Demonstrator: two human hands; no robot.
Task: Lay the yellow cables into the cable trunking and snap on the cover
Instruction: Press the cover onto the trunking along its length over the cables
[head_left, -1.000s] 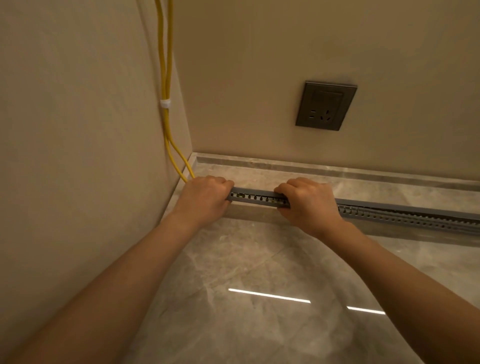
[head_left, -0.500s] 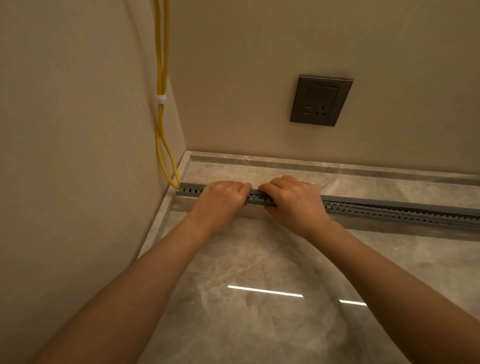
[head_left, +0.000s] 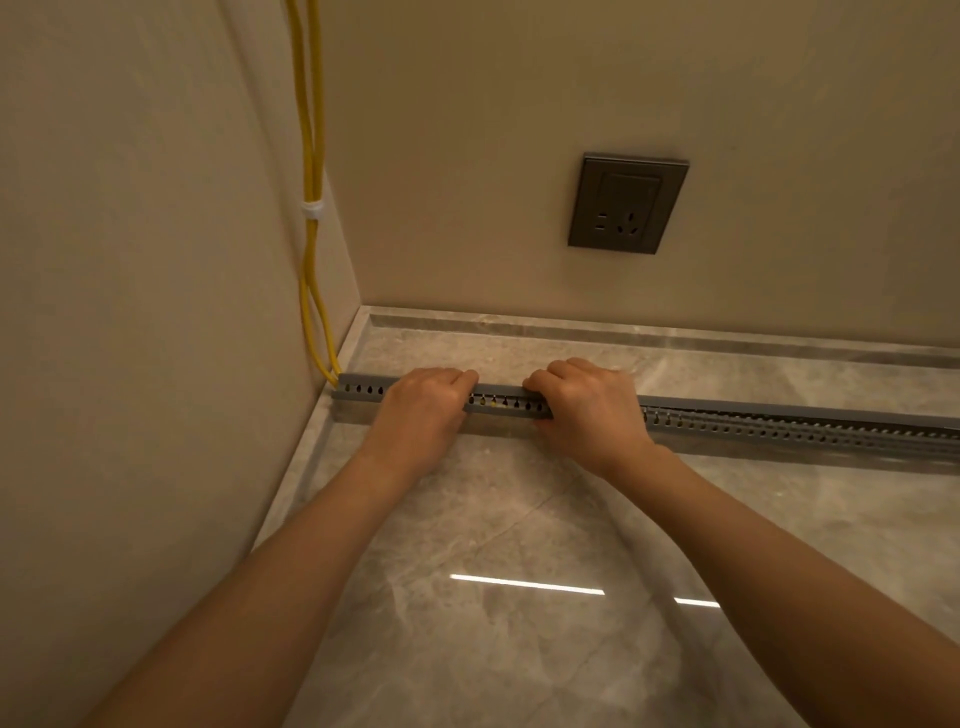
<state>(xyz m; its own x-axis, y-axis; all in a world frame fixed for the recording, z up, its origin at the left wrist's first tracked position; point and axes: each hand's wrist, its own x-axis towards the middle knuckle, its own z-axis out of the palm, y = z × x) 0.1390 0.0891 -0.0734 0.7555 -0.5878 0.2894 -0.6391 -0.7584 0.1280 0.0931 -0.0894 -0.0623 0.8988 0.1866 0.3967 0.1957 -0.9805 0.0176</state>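
Note:
A grey slotted cable trunking (head_left: 779, 423) lies on the marble floor, running from the left wall out past the right edge. Two yellow cables (head_left: 311, 156) hang down the left wall, held by a white clip (head_left: 312, 210), and enter the trunking's left end. Yellow shows through the slots between my hands. A grey cover (head_left: 501, 391) sits on top of the trunking's left part. My left hand (head_left: 421, 410) presses down on it, fingers curled over the top. My right hand (head_left: 589, 410) grips it a little to the right.
A dark grey wall socket (head_left: 627, 203) sits on the back wall above the floor. A marble skirting (head_left: 649, 335) runs along the back wall. The left wall stands close beside my left arm. The glossy floor (head_left: 519, 623) reflects a light strip.
Both hands have slid right along the trunking, the left one away from the wall corner. The covered left end with its slots now shows.

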